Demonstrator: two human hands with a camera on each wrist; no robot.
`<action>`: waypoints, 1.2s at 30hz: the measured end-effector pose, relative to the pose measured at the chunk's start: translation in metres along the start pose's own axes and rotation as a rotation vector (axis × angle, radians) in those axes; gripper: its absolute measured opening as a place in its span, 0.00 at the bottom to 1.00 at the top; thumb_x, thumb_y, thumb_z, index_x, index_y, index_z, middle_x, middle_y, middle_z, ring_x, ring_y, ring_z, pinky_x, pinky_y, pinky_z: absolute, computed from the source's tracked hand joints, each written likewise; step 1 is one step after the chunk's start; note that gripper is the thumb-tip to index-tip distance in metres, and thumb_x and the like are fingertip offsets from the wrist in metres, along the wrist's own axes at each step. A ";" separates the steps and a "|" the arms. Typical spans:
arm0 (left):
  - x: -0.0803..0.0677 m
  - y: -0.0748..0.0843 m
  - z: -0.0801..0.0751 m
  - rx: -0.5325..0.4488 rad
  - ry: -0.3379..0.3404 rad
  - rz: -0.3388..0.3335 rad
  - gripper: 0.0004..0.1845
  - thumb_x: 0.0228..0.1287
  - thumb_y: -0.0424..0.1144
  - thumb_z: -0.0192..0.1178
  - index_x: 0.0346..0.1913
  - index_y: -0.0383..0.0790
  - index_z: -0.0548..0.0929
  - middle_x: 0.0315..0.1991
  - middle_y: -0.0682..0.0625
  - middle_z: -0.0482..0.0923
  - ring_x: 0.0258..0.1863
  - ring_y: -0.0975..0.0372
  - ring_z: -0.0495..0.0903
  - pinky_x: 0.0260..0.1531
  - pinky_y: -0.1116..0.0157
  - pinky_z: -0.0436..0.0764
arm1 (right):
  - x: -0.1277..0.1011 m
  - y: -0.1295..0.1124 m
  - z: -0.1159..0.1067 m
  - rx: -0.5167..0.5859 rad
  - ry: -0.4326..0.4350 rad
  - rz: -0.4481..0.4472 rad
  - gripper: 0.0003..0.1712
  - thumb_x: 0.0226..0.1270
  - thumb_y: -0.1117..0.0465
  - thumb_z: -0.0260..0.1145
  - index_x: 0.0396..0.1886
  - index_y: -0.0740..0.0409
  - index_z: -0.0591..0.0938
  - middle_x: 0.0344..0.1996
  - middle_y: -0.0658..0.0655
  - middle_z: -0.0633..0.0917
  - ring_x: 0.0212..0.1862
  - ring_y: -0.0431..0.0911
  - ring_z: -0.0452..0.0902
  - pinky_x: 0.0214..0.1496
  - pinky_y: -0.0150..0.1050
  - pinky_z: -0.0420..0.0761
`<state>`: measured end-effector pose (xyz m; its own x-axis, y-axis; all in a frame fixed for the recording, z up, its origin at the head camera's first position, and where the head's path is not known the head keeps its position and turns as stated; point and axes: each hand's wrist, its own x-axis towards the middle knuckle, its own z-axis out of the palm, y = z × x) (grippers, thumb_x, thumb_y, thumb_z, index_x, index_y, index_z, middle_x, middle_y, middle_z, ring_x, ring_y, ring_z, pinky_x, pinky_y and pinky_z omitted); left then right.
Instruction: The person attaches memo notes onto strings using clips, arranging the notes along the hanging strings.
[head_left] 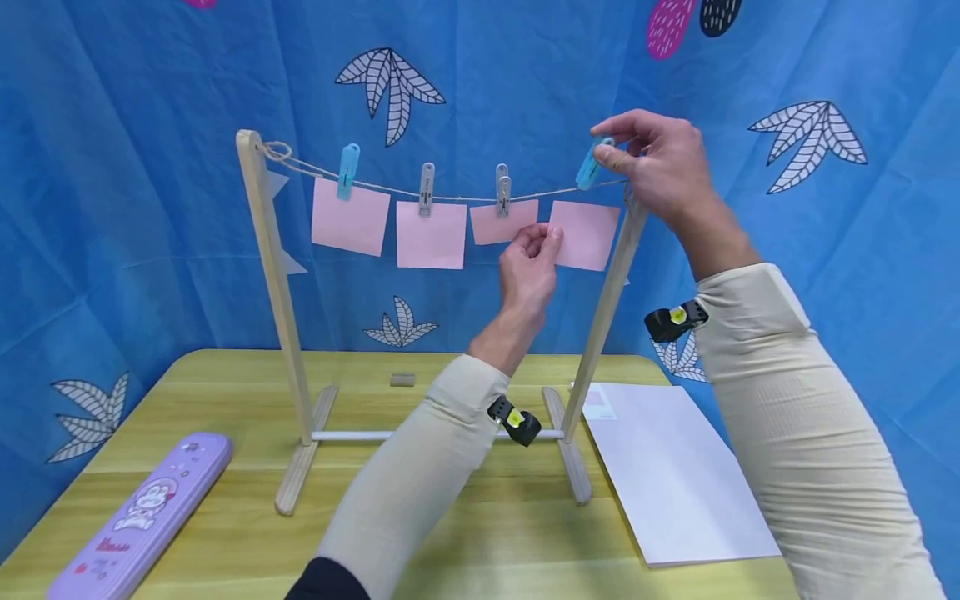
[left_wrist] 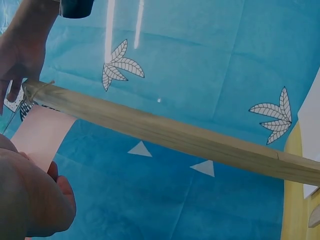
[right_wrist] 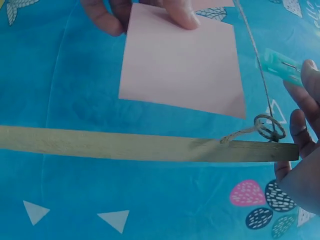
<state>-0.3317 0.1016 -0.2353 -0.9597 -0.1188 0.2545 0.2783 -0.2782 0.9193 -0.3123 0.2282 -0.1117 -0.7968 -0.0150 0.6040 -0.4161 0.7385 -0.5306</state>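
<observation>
We've got our left hand (head_left: 529,265) pinching the left edge of the pink note (head_left: 584,235), up at the right end of the string (head_left: 465,198) by the rack's right post (head_left: 603,312). Our right hand (head_left: 660,167) is squeezing the blue clothespin (head_left: 590,166) right on the string, above the note's top edge.

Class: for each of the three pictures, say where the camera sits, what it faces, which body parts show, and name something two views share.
Head: worn above, facing forward and down at the wooden rack on the table; both sleeved arms, left hand, right hand show.
Left wrist: looks past the left hand's fingers at the rack's post.
Right wrist: looks at the blue clothespin; both hands' fingers show.
All three share the pink paper.
</observation>
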 end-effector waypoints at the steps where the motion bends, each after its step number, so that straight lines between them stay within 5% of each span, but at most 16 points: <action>1: 0.000 0.000 0.000 0.001 -0.002 -0.004 0.11 0.67 0.45 0.60 0.46 0.43 0.82 0.43 0.50 0.84 0.43 0.65 0.81 0.50 0.70 0.80 | 0.000 0.000 0.000 -0.006 -0.014 0.003 0.21 0.68 0.46 0.61 0.57 0.46 0.82 0.35 0.41 0.74 0.39 0.37 0.65 0.38 0.36 0.67; 21: -0.002 0.001 -0.003 -0.050 0.012 0.027 0.12 0.67 0.45 0.59 0.49 0.44 0.80 0.44 0.50 0.83 0.44 0.65 0.81 0.52 0.70 0.80 | -0.001 0.001 0.005 -0.122 -0.158 -0.012 0.22 0.69 0.46 0.60 0.58 0.47 0.81 0.42 0.50 0.76 0.41 0.41 0.63 0.37 0.40 0.66; 36: -0.005 -0.002 -0.008 -0.006 -0.026 -0.001 0.15 0.66 0.47 0.60 0.51 0.45 0.79 0.46 0.51 0.83 0.44 0.65 0.81 0.52 0.69 0.80 | -0.002 0.004 0.001 -0.176 -0.183 -0.058 0.28 0.65 0.43 0.60 0.62 0.47 0.78 0.46 0.56 0.79 0.52 0.46 0.67 0.47 0.44 0.68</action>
<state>-0.3277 0.0947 -0.2412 -0.9605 -0.0938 0.2619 0.2779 -0.2839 0.9177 -0.3128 0.2300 -0.1156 -0.8462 -0.1707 0.5047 -0.3938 0.8384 -0.3767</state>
